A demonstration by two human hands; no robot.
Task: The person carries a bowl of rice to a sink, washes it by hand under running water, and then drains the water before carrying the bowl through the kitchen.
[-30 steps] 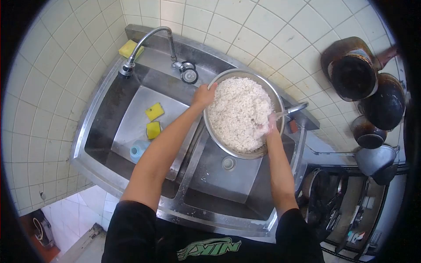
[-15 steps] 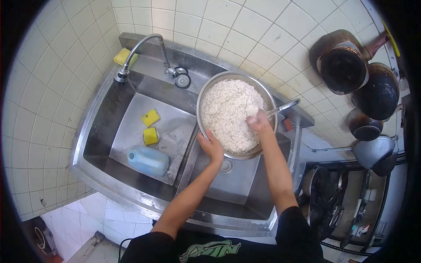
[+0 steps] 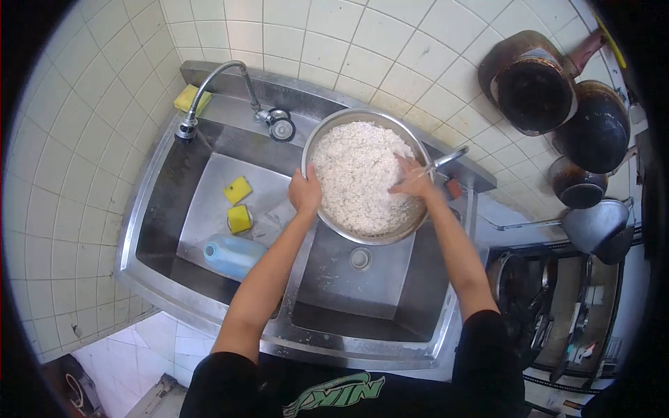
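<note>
A wide steel bowl [image 3: 326,213] rests over the right basin, heaped with wet white grains that look like rice [image 3: 355,174]. My left hand [image 3: 305,191] grips the bowl's rim on its left side, the thumb up over the edge. On the right side of the heap lies my right hand [image 3: 415,181], fingers spread and pressed partly into the grains. Just above that hand, a second tap's spout [image 3: 451,157] points at the bowl, with a clear streak like running water at its mouth.
The left basin [image 3: 209,177] holds two yellow sponges [image 3: 238,202] and a pale blue plastic jug [image 3: 233,256]. A flexible tap [image 3: 216,70] arches over its back corner, near another yellow sponge [image 3: 192,99]. Blackened pans [image 3: 533,97] hang on the right wall. The right basin has a drain [image 3: 360,258].
My left hand has shifted up and left along the bowl's rim. My right hand's fingers have spread out over the grains. The bowl sits slightly farther back, uncovering the drain.
</note>
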